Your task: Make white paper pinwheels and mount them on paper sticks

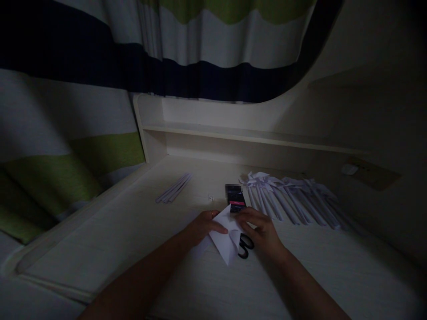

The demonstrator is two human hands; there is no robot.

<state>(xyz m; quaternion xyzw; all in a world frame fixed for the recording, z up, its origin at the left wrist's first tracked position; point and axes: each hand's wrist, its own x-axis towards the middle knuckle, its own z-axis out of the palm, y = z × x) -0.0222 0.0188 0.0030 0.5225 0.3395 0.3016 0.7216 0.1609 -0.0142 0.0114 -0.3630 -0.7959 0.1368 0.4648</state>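
Observation:
A folded sheet of white paper point(224, 242) is held above the desk between both hands. My left hand point(204, 226) grips its left edge, thumb on top and fingers underneath. At the right side of the paper, my right hand point(262, 229) is closed with fingertips pinching a curled part of it. Black scissor handles point(247, 243) lie on the desk beside the paper; the scissors' blades are hidden. Just beyond the hands lies a phone point(236, 200) with its screen lit.
Several paper pinwheels on rolled paper sticks point(290, 200) lie in a row at the right. A few loose paper sticks point(174, 188) rest at the left, and a small whitish scrap point(211, 197) in between. A shelf point(233, 133) runs along the back, below a striped curtain point(213, 44).

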